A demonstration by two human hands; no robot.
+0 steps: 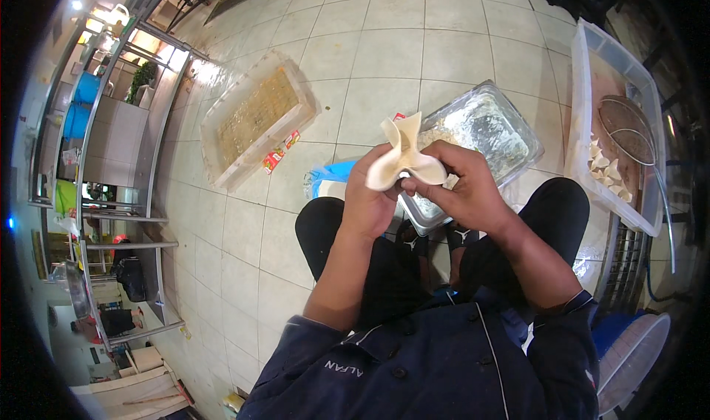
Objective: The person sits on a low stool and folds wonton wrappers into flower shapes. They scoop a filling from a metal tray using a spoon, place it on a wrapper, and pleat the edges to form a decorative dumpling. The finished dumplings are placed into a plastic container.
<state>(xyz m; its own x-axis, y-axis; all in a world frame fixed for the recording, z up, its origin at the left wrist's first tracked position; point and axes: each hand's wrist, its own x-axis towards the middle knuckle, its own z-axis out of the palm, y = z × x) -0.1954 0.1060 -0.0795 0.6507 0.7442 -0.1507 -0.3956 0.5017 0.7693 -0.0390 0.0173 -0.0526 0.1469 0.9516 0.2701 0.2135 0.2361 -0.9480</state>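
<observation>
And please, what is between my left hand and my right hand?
A folded, pale dough wrapper, held by both the left hand and right hand, in the head view.

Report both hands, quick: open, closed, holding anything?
Left hand: closed, holding the left side of the folded dough wrapper.
Right hand: closed, thumb and fingers gripping the same wrapper's right side.

navy jacket (436,379) with dark buttons (399,373), pale piping (493,346) and white lettering (345,368); black trousers (563,209), dark footwear (460,235).
</observation>
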